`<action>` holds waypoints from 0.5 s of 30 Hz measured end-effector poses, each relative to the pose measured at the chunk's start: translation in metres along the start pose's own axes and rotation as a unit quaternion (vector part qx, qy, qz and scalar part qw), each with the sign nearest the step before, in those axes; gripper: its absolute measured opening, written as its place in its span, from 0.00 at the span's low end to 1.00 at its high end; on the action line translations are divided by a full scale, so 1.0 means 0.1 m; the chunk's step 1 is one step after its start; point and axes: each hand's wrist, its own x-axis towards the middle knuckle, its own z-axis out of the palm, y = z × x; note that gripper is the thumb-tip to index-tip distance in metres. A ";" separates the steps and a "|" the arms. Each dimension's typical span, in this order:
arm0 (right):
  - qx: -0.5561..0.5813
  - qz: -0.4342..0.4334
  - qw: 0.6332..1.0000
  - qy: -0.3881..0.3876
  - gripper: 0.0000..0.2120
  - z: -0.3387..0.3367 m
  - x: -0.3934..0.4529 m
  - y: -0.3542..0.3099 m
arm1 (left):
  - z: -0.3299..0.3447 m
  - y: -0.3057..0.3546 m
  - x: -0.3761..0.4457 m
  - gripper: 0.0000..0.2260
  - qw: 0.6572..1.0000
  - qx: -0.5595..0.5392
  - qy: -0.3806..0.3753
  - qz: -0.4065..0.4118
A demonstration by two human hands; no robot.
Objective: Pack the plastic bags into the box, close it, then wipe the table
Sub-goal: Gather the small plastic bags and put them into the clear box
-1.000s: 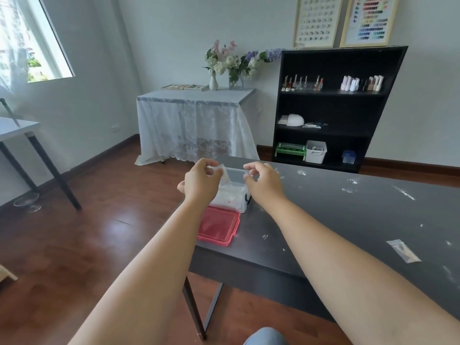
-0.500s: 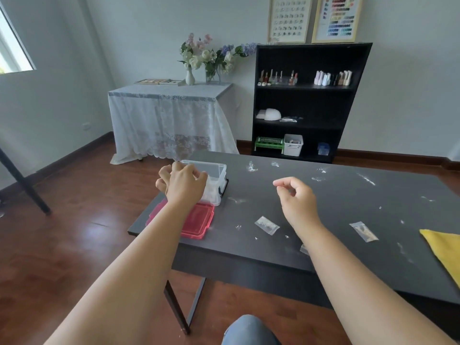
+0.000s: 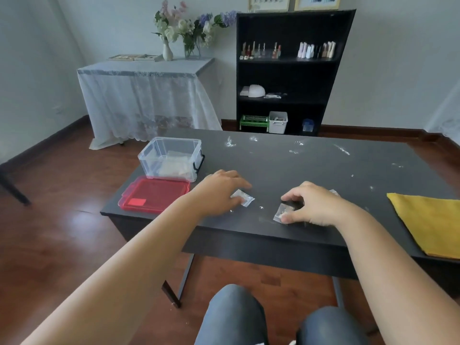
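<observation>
A clear plastic box [image 3: 171,158] stands open at the table's left end, with pale bags inside. Its red lid [image 3: 154,194] lies flat just in front of it. My left hand [image 3: 221,190] rests on the dark table [image 3: 286,165], fingers laid over a small plastic bag [image 3: 245,198]. My right hand [image 3: 313,204] pinches another small bag [image 3: 281,213] against the tabletop near the front edge. A corner of a third bag [image 3: 334,192] peeks out behind my right hand.
A yellow cloth [image 3: 430,220] lies at the table's right end. White scraps [image 3: 230,143] are scattered over the far half of the table. A black shelf [image 3: 291,70] and a lace-covered table [image 3: 146,95] stand behind.
Both hands left the box and came down toward the front of the table. The left now covers one bag and the right has closed on another. The view has swung right and down.
</observation>
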 end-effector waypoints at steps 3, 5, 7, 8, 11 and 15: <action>0.033 -0.030 0.999 -0.017 0.23 0.04 -0.04 0.07 | 0.10 0.05 0.06 0.17 0.999 0.013 -0.030 0.002; 0.027 -0.047 0.998 -0.024 0.18 0.04 -0.05 0.11 | 0.14 0.07 0.07 0.18 0.999 0.024 -0.031 -0.004; 0.001 -0.068 0.997 -0.040 0.15 0.01 -0.03 0.09 | 0.15 0.08 0.07 0.18 0.999 0.027 -0.031 -0.020; -0.006 -0.075 0.996 -0.050 0.14 -0.01 -0.02 0.07 | 0.15 0.09 0.09 0.18 0.998 0.030 -0.035 -0.031; -0.019 -0.082 0.994 -0.066 0.12 -0.08 0.03 0.01 | 0.10 0.11 0.14 0.16 0.996 0.012 -0.062 -0.066; -0.037 -0.088 0.993 -0.069 0.15 -0.11 0.09 -0.06 | 0.02 0.16 0.16 0.08 0.997 -0.038 -0.048 -0.054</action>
